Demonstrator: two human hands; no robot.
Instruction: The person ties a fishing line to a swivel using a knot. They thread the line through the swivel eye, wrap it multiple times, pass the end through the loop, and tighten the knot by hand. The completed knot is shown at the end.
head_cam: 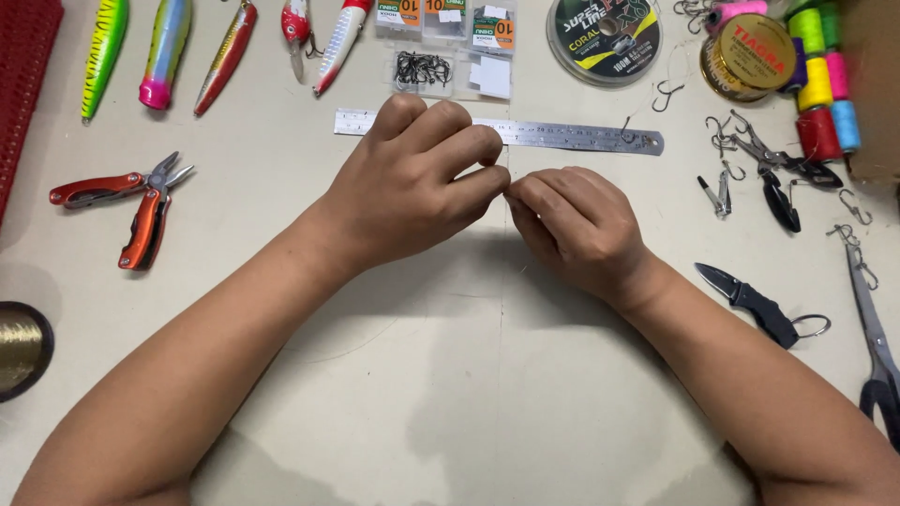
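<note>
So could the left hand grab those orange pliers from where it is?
Probably yes. The orange pliers lie in the open on the table, with nothing between them and the left hand. But its fingertips are pinched with the right hand, apparently on thin line.

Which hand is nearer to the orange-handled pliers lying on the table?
Left. The left hand is at mid-table, to the right of the orange-handled pliers with bare table between. The right hand is farther right, its fingertips meeting the left hand's.
</note>
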